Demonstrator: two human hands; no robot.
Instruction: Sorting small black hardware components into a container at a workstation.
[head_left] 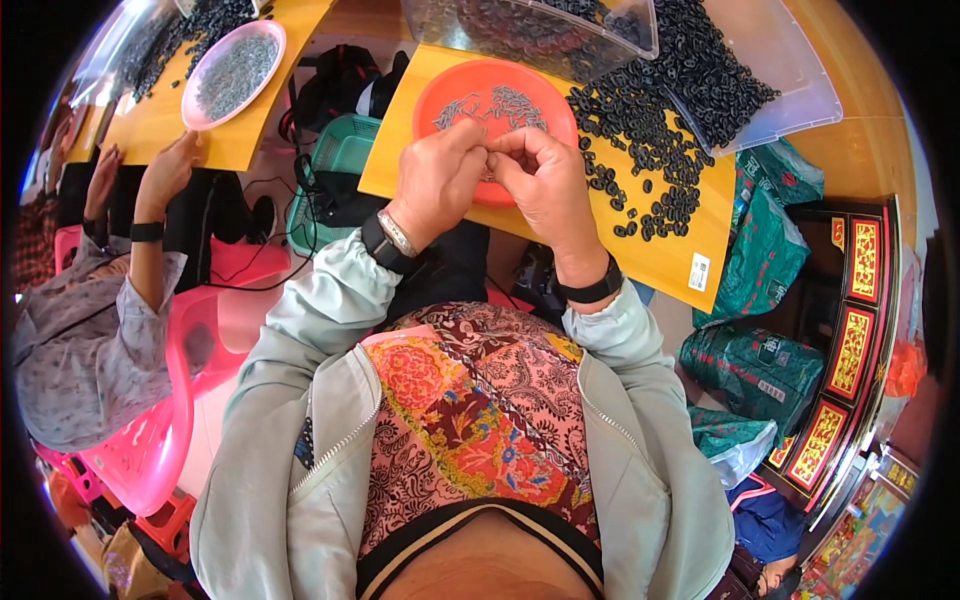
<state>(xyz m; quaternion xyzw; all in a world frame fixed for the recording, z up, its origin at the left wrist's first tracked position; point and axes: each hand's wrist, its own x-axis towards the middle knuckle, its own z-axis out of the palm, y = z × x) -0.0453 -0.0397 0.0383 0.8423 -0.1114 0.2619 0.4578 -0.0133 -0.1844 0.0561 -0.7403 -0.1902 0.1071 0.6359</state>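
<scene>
Workbench setting, seen from above: wooden table [860,150] carried a yellow board [670,250] at the wearer's place, taken below as the landmark.

- Clear plastic tray [790,90], beyond the board's far right corner, partly filled with black rings.
- Clear plastic tub [530,25], at the board's far edge, tilted, dark pieces inside.
- Green packaged bundles [765,255], off the board's right edge, below table level.
- Green basket [340,150], just off the board's left edge, lower down.
- Red dish [445,95], on the board's far left part, holding small grey metal pieces [500,105].
- Black rings [650,160], loose heap spread over the board's right half.
- Left hand [435,180], over the dish's near rim, fingers curled and pressed together at the tips; bracelet and dark band at the wrist.
- Right hand [545,185], touching the left hand over the same rim, fingertips pinched together. Item held between both hands too small and hidden to identify.
- Second person's hand [170,170], well left of the board, at a separate yellow board [170,115] bearing a pink dish [235,70] of grey pieces.
</scene>
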